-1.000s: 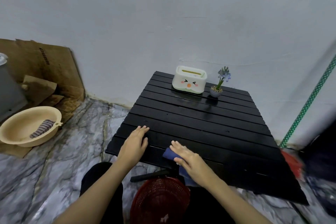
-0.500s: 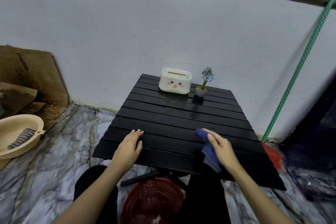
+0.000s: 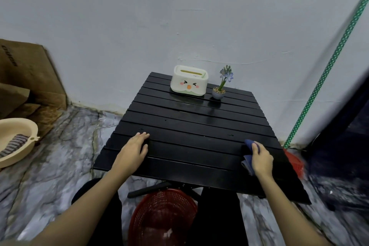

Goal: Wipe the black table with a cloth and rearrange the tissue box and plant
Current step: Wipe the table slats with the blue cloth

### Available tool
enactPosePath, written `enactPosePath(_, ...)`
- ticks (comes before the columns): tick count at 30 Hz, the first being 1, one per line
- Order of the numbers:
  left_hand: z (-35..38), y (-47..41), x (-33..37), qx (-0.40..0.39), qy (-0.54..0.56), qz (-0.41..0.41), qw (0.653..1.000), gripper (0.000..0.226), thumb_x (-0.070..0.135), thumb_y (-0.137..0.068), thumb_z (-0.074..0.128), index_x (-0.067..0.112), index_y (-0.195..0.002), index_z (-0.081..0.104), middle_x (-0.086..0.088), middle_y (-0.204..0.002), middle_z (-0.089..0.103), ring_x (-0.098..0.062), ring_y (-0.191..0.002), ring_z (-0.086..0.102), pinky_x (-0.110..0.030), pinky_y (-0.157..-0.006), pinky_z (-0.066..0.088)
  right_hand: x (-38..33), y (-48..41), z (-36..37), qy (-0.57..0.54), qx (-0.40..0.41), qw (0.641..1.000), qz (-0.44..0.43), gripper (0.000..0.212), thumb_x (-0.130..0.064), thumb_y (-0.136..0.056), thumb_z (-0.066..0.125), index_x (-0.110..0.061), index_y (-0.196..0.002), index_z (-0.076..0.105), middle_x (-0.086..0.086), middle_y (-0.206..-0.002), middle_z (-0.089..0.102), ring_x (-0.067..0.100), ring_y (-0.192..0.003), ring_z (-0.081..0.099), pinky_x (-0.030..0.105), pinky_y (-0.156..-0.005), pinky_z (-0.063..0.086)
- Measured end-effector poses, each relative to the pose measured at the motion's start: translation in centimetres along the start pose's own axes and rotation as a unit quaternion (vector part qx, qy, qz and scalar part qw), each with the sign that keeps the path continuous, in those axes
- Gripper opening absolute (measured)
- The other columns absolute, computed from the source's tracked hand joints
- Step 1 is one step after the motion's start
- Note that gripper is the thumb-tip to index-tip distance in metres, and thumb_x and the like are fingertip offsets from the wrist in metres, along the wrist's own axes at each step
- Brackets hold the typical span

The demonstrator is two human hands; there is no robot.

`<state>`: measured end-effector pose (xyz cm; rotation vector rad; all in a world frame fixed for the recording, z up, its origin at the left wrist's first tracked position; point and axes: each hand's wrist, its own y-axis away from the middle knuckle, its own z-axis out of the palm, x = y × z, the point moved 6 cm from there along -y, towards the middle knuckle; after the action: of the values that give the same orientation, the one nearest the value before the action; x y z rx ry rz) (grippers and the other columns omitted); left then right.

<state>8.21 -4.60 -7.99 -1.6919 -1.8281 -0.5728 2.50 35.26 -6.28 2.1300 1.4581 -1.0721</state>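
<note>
A black slatted table [image 3: 191, 126] stands against a white wall. At its far edge sit a white tissue box [image 3: 188, 84] with a cartoon face and, right of it, a small potted plant [image 3: 220, 88] with a blue flower. My right hand [image 3: 261, 160] presses a blue cloth [image 3: 248, 154] onto the table near its right edge, on the near slats. My left hand [image 3: 133, 152] lies flat, fingers apart, on the near left part of the table and holds nothing.
A red mesh basket [image 3: 162, 217] sits on the floor under the table's near edge. A beige basin [image 3: 15, 142] with a striped rag is at the left, beside cardboard [image 3: 30, 78]. A green dotted pole [image 3: 327, 68] leans at the right, above a red object [image 3: 295, 162].
My right hand has slid the blue cloth from the near middle of the table rightward to its right edge. My left hand has stayed flat on the near left part.
</note>
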Motion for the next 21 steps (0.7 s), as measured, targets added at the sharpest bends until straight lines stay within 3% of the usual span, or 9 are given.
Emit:
enactPosePath(5, -0.8, -1.3, -0.7, 0.004, -0.002, -0.001, 1.000, 0.042, 0.017, -0.094, 0.040, 0.015, -0.136, 0.038, -0.005, -0.148, 0.037, -0.017, -0.141, 0.023, -0.038, -0.114, 0.025, -1.6, -2.3, 1.7, 0.038, 0.047, 0.997, 0.040, 0.035, -0.021, -0.097, 0.036, 0.001, -0.120, 0.051, 0.025, -0.125, 0.052, 0.042, -0.113, 0.048, 0.046, -0.091, 0.041)
enactPosePath(8, -1.7, -1.6, -2.0, 0.016, -0.001, -0.004, 1.000, 0.041, 0.016, -0.094, 0.041, 0.015, -0.135, 0.038, -0.006, -0.147, 0.038, -0.018, -0.140, 0.024, -0.039, -0.114, 0.026, -2.9, -4.1, 3.5, 0.045, 0.022, 0.998, 0.030, 0.036, -0.021, -0.097, 0.037, 0.001, -0.123, 0.049, 0.025, -0.130, 0.050, 0.042, -0.117, 0.046, 0.046, -0.095, 0.039)
enactPosePath(14, -2.4, -2.7, -4.0, 0.027, -0.003, -0.015, 1.000, 0.040, 0.013, -0.093, 0.042, 0.013, -0.134, 0.041, -0.011, -0.145, 0.041, -0.023, -0.139, 0.028, -0.043, -0.113, 0.027, -9.0, -3.4, 11.6, 0.053, -0.126, 0.988, -0.071, 0.042, -0.024, -0.093, 0.049, -0.005, -0.130, 0.044, 0.015, -0.144, 0.041, 0.032, -0.132, 0.038, 0.039, -0.110, 0.030)
enactPosePath(18, -2.4, -2.6, -4.5, 0.047, 0.003, -0.021, 0.999, 0.039, 0.014, -0.093, 0.042, 0.016, -0.132, 0.043, -0.012, -0.143, 0.044, -0.023, -0.138, 0.031, -0.044, -0.110, 0.030, -14.1, 1.7, 17.3, 0.019, -0.248, 0.953, -0.174, 0.042, -0.015, -0.091, 0.051, -0.007, -0.132, 0.043, 0.012, -0.144, 0.042, 0.024, -0.137, 0.032, 0.033, -0.114, 0.023)
enactPosePath(21, -2.4, -2.3, -4.6, 0.047, -0.016, -0.017, 0.999, 0.039, 0.014, -0.093, 0.042, 0.017, -0.132, 0.043, -0.012, -0.142, 0.044, -0.022, -0.137, 0.032, -0.044, -0.109, 0.032, -14.5, 5.3, 17.7, 0.003, -0.307, 0.924, -0.226, 0.039, -0.013, -0.091, 0.050, -0.010, -0.130, 0.046, 0.009, -0.142, 0.045, 0.020, -0.137, 0.032, 0.032, -0.114, 0.023)
